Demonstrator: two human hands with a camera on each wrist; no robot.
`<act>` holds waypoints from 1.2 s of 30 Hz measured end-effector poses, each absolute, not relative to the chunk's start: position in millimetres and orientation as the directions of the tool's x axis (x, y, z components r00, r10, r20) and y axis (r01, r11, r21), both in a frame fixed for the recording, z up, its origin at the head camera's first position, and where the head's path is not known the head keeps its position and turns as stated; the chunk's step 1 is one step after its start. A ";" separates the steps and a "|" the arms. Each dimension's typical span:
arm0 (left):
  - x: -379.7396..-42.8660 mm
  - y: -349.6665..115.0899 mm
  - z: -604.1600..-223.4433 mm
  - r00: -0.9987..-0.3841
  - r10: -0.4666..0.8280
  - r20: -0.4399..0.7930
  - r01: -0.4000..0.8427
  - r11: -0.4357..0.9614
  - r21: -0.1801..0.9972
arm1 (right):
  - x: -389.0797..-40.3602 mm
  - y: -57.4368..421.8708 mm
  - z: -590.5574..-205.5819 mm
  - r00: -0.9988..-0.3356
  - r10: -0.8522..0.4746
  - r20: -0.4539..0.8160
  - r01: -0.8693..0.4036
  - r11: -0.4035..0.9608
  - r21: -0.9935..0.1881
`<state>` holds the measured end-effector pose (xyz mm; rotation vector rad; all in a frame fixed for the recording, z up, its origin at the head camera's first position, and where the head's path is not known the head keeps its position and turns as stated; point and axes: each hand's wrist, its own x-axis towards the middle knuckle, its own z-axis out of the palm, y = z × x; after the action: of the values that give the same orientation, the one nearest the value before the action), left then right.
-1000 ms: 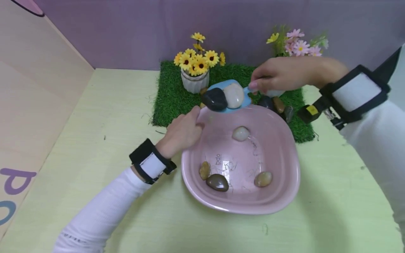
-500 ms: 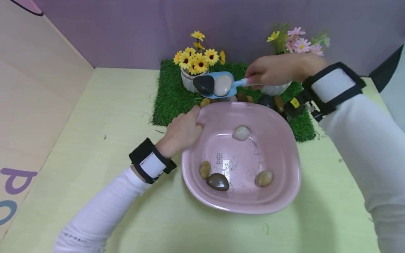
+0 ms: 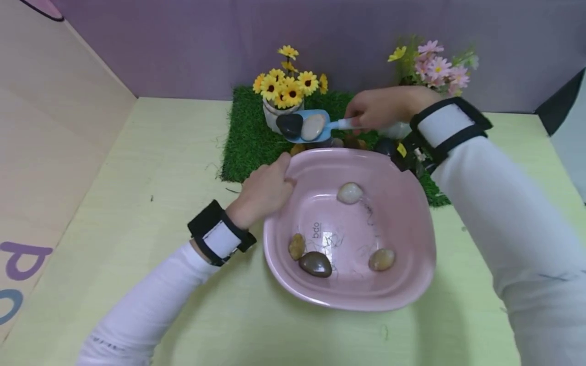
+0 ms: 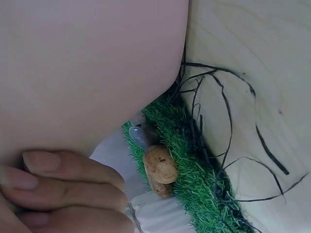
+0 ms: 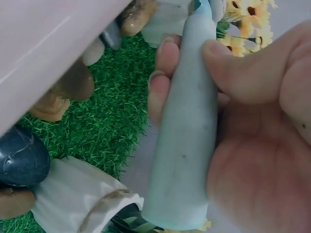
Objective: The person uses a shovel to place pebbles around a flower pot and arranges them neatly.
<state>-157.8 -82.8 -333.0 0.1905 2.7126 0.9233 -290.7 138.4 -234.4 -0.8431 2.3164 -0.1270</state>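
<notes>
In the head view my left hand (image 3: 267, 189) grips the left back rim of a pink basin (image 3: 354, 229). Its curled fingers (image 4: 73, 191) show against the basin's outer wall in the left wrist view. My right hand (image 3: 380, 108) holds a small light-blue shovel (image 3: 324, 116) by its pale handle (image 5: 187, 131), thumb along one side and fingertips on the other. On the blade lie a black stone (image 3: 289, 125) and a whitish stone (image 3: 313, 127) side by side, above the strip behind the basin. Inside the basin lie a white stone (image 3: 350, 193), a dark brown stone (image 3: 316, 264) and others.
Behind the basin, a green turf mat (image 3: 244, 137) carries several stones along the rim, one of them black (image 5: 22, 155). A ribbed pot of yellow flowers (image 3: 288, 89) stands close to the shovel's tip. Pink flowers (image 3: 437, 68) rise behind my right wrist.
My right hand has carried the shovel with both stones leftward, from over the basin's back rim to in front of the yellow-flower pot. My left hand stays on the rim.
</notes>
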 end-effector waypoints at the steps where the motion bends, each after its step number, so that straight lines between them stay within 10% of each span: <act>1: -158.0 -82.8 -332.9 -0.956 0.209 -0.207 0.039 0.789 0.613 | -292.3 137.0 -235.5 -0.569 -0.602 -0.560 -0.545 0.786 -0.292; 36: -157.4 -82.4 -330.1 -0.953 0.193 -0.233 0.011 0.791 0.612 | -304.0 122.2 -262.9 -0.498 -0.517 -0.696 -0.516 0.822 -0.241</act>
<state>-157.4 -82.4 -330.1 0.1574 2.6975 0.9194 -304.0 122.2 -262.9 -0.7542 2.1866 -0.0010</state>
